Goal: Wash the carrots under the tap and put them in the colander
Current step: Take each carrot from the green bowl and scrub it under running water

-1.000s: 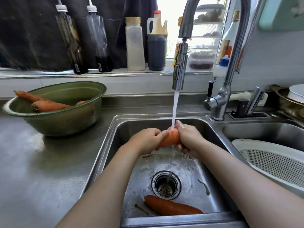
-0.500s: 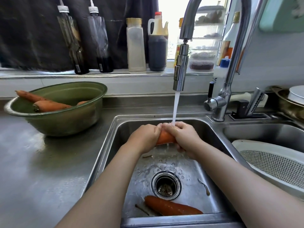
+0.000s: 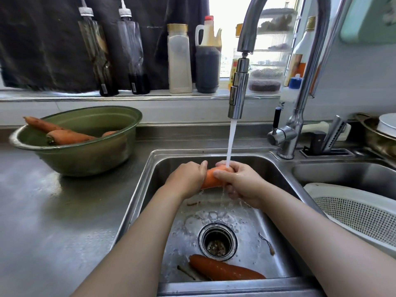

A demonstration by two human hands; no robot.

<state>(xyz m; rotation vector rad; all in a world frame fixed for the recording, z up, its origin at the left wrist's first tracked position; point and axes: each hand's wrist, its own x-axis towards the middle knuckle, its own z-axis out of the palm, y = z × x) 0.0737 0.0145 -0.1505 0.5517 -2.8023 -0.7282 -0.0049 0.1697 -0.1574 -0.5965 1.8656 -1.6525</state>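
Carrot [image 3: 211, 177] held in the stream below the tap [image 3: 237, 93], over the sink [image 3: 257, 166]. My left hand [image 3: 186, 179] and right hand [image 3: 242, 183] each grip one end. It is best to roll it so that water reaches every side. My fists hide both tips. The colander [image 3: 342, 194], at right, is cut off, and I cannot see what is in it.

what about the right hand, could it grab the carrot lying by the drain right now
Probably not yet: the right hand and left hand both grip the carrot under the tap. Once it lets go, nothing blocks the way to the carrot by the drain.
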